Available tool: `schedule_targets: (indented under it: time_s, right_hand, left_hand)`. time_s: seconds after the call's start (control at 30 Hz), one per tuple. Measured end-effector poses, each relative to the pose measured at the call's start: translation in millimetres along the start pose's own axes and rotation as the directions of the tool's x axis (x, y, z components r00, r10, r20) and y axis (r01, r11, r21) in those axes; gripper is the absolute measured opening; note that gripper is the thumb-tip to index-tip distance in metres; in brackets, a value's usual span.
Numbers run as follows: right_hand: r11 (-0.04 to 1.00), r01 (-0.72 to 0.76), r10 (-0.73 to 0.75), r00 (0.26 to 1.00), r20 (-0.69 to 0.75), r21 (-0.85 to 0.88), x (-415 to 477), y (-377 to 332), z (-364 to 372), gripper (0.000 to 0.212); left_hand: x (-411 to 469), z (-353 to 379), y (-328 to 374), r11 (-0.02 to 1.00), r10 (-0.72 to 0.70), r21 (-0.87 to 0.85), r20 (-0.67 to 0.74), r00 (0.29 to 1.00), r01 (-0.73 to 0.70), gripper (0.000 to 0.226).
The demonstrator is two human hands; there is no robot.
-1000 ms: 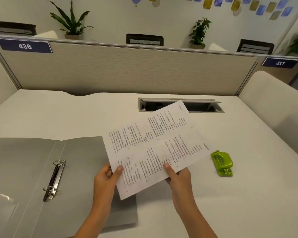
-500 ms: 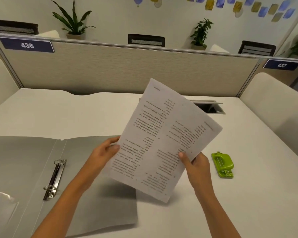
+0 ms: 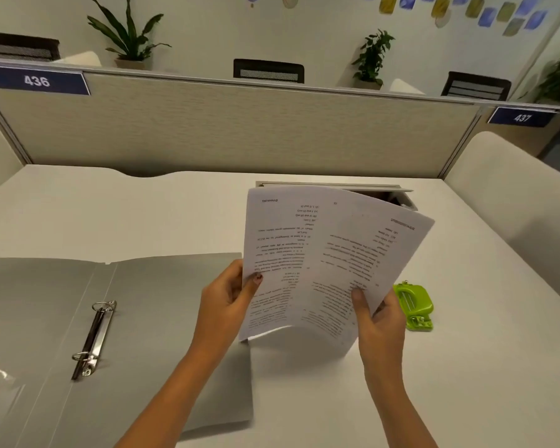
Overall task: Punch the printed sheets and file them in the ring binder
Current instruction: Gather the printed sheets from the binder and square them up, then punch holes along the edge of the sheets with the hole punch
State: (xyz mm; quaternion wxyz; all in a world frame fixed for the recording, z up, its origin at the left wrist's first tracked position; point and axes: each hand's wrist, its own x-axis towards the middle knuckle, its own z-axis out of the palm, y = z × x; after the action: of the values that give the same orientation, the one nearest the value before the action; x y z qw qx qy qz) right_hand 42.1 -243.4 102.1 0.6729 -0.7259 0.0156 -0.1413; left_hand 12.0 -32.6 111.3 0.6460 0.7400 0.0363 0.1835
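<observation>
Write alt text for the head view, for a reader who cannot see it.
The left hand and right hand hold printed sheets upright over a white desk, the print upside down. An open grey binder lies flat at left; a green punch sits at right, partly hidden by the sheets.

white desk (image 3: 143, 215), beige partition (image 3: 240, 130), potted plants (image 3: 128, 33), chairs (image 3: 268, 71).

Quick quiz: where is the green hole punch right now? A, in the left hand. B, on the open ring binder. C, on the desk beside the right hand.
C: the green hole punch lies on the desk just right of the right hand, which holds the printed sheets together with the left hand.
</observation>
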Motion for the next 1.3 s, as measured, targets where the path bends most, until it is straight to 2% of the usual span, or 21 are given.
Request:
schedule_targets:
  time_s: [0.2, 0.3, 0.4, 0.63, 0.87, 1.0, 1.13, 1.3]
  right_hand:
    - [0.998, 0.036, -0.034, 0.998, -0.053, 0.049, 1, -4, -6, 0.029]
    - [0.998, 0.054, -0.056, 0.998, -0.035, -0.045, 0, 4, -6, 0.031]
    - [0.996, 0.046, -0.048, 0.999, -0.025, -0.082, -1, 13, -5, 0.028]
    - [0.999, 0.026, -0.028, 0.998, -0.050, -0.042, -4, 16, -8, 0.023]
    - [0.994, 0.006, -0.011, 0.999, -0.047, -0.107, -4, 26, -10, 0.020]
    - [0.993, 0.009, -0.017, 0.997, -0.069, -0.114, 1, 26, -15, 0.019]
    - [0.991, -0.020, 0.008, 0.996, -0.093, -0.132, 10, 27, -24, 0.022]
    - [0.985, -0.059, 0.030, 0.984, -0.173, -0.163, 21, 38, -43, 0.023]
  left_hand:
    - [-3, 10, 7, 0.998, 0.065, -0.006, -0.051, 0.997, -0.065, 0.024]
    - [-2, 15, 5, 1.000, -0.003, 0.006, -0.023, 1.000, 0.003, 0.031]
    - [-3, 19, -2, 0.998, -0.067, -0.001, 0.007, 0.998, 0.067, 0.023]
    - [-10, 27, -5, 0.995, -0.095, -0.021, -0.032, 0.995, 0.094, 0.015]
    - [-17, 34, -22, 0.992, -0.116, 0.051, 0.004, 0.993, 0.116, 0.021]
    - [-13, 35, -20, 0.990, -0.136, 0.049, 0.008, 0.991, 0.136, 0.015]
    - [-6, 39, -24, 0.975, -0.220, 0.024, 0.025, 0.975, 0.219, 0.010]
    - [-1, 51, -37, 0.916, -0.397, -0.013, 0.100, 0.912, 0.400, 0.020]
